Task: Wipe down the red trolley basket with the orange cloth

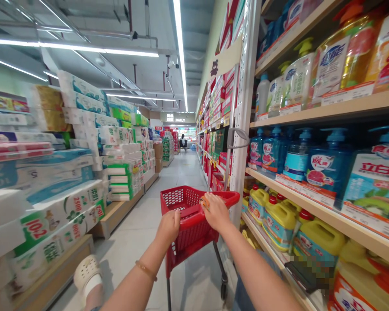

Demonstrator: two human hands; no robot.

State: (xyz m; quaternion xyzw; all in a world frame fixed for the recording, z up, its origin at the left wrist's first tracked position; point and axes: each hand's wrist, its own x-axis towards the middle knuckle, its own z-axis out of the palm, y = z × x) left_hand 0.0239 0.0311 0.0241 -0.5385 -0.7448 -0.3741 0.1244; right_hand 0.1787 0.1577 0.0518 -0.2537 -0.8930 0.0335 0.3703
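Note:
A red plastic shopping cart [188,242] stands in the aisle in front of me, its perforated basket on dark legs. My left hand [169,225] is closed on the left part of the cart's rear bar. Farther right, my right hand [215,211] is wrapped over the same bar. A small orange and green patch [205,202] shows at the right hand's fingers; I cannot tell what it is. The visible part of the basket's inside shows only its perforated wall, and the rest is hidden by the bar and my hands. A bracelet [145,271] circles my left forearm.
Shelves on the right hold pump bottles [326,162] and yellow jugs [278,222] close to the cart. Packs of tissue paper [61,220] are stacked on low wooden platforms at left. The tiled aisle [178,168] runs ahead towards a distant person [183,141]. My shoe [88,273] is at lower left.

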